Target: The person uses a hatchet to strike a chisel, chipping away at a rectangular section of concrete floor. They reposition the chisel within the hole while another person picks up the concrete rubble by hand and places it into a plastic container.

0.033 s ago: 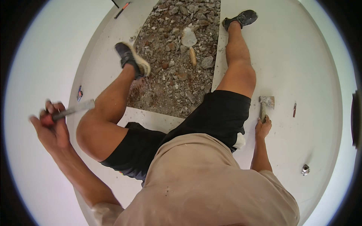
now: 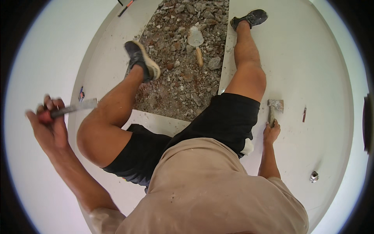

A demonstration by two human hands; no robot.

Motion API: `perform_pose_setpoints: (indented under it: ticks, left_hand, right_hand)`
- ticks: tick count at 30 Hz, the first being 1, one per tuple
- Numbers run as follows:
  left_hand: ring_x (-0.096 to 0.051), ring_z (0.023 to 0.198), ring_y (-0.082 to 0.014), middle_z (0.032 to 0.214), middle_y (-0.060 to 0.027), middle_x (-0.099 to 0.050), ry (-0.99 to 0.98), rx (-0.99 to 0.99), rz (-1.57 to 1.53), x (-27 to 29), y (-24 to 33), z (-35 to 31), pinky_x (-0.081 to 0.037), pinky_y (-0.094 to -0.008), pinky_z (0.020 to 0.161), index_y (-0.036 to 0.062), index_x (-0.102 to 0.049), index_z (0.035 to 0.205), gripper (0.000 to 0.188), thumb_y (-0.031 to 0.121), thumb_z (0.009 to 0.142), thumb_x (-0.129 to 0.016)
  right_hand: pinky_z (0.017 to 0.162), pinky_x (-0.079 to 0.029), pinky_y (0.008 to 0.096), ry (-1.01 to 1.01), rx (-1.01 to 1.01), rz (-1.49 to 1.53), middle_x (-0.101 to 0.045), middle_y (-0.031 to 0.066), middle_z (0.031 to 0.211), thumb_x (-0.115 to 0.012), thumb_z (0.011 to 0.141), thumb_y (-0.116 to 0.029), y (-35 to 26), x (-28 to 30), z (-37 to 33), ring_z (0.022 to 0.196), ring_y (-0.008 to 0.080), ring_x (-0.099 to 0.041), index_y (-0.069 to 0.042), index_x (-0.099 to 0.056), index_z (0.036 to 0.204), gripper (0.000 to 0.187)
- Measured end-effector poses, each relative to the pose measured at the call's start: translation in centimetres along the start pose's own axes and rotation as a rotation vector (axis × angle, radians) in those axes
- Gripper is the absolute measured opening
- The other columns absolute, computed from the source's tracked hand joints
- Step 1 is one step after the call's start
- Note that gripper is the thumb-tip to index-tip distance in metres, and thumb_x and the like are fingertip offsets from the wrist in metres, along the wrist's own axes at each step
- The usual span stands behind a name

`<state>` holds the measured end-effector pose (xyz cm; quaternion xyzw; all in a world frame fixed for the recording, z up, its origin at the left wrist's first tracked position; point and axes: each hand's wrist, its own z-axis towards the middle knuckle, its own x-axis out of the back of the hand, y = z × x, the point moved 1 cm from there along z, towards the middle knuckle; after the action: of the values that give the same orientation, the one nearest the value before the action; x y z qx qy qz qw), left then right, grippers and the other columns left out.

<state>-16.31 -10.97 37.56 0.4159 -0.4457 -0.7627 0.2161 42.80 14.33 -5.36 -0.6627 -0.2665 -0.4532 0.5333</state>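
My left hand point(image 2: 53, 126) is raised at the far left, fingers curled round the red handle of a chisel point(image 2: 80, 107). The chisel's flat grey blade points right, over my bent left knee. Beside my right thigh, my right hand point(image 2: 271, 133) is closed on the lower handle of a small hatchet point(image 2: 276, 104). The hatchet lies on the pale floor, its worn, whitish head pointing away from me. Between my spread legs is a long strip of broken rubble point(image 2: 171, 95).
On the rubble lie a whitish rounded piece point(image 2: 195, 37) and a wooden handle point(image 2: 199, 57). A red-and-black tool point(image 2: 125, 8) lies far left, a small blue-and-orange item point(image 2: 81, 94) by the left wall. A slim brownish tool point(image 2: 304, 114) and a shiny metal fitting point(image 2: 314, 176) lie right.
My left hand with the chisel has shifted a little left and up. My left foot has moved slightly right, over the rubble. My right hand stays on the hatchet.
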Motion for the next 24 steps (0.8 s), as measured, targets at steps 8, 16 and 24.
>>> perform_pose_setpoints:
  ticks: [8,16,24]
  left_hand:
    - [-0.041,0.068,-0.0117,0.102,-0.0167,-0.061,-0.456,0.092,0.469,-8.2,-2.9,10.0,-0.04,-0.0286,0.072,-0.0052,-0.057,0.099,0.029,0.022,0.107,-0.05]
    - [-0.042,0.067,-0.0107,0.099,-0.014,-0.069,-0.64,0.112,0.295,-10.0,-8.5,12.0,-0.04,-0.0271,0.069,-0.0018,-0.065,0.103,0.029,0.025,0.106,-0.053]
    - [-0.039,0.064,-0.0086,0.094,-0.0084,-0.064,-0.62,-0.037,0.528,-11.4,-7.3,9.0,-0.039,-0.0256,0.069,0.0097,-0.055,0.094,0.03,0.036,0.107,-0.052]
  right_hand:
    - [0.098,-0.046,0.0472,-0.017,0.059,-0.04,-0.061,0.0214,0.116,-0.075,0.086,-0.018,0.9,0.0,0.5,0.112,0.0396,-0.057,0.0,-0.062,0.133,0.052]
    - [0.095,-0.047,0.0472,0.017,0.02,-0.09,-0.057,0.018,0.109,-0.078,0.083,-0.016,0.6,0.6,2.4,0.106,0.0388,-0.058,-0.002,-0.066,0.13,0.051]
    - [0.083,-0.049,0.0443,0.103,-0.058,-0.129,-0.065,0.0162,0.102,-0.06,0.095,-0.037,4.0,-3.2,5.0,0.098,0.0345,-0.063,-0.003,-0.069,0.1,0.035]
